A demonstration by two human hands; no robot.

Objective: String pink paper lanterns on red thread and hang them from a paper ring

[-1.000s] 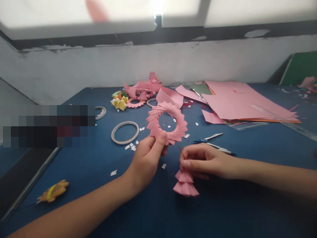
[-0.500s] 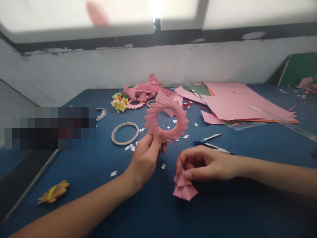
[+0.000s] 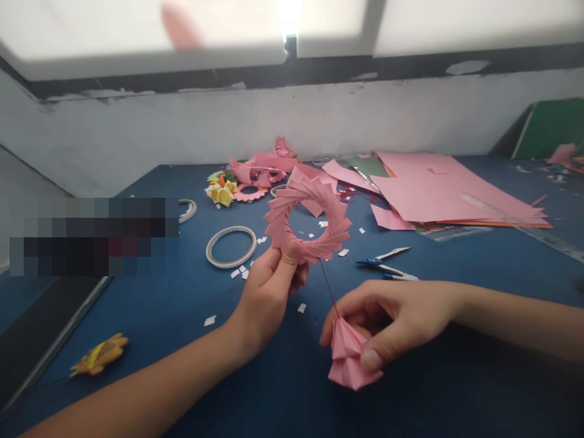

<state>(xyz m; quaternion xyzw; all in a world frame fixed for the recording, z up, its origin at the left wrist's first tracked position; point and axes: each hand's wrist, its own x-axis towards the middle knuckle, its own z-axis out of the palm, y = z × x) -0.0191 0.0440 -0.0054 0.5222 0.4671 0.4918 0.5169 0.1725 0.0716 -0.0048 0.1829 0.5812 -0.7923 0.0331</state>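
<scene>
A folded pink paper ring (image 3: 338,213) with a pleated, pointed edge stands upright in the middle of the view. My left hand (image 3: 271,286) pinches its lower left rim between thumb and fingers. From the ring's bottom a thin red string (image 3: 327,285) runs down to a folded pink paper bell (image 3: 347,359) with two tiers. My right hand (image 3: 392,322) is closed round the bell, the thumb on its right side and the fingers behind it. Part of the fingers is hidden by the bell. The string between ring and bell looks taut.
Rolls of double-sided tape (image 3: 231,264) and white paper scraps (image 3: 302,308) lie on the blue table. A compass (image 3: 376,261) lies beyond my right hand. Pink paper sheets (image 3: 438,188), a ruler (image 3: 520,225) and folded paper pieces (image 3: 250,170) are farther back. A tiger-like trinket (image 3: 101,354) is at left.
My right hand has moved down and slightly right with the bell, and its thumb now lies lower on the bell's side. My left hand and the ring have barely moved.
</scene>
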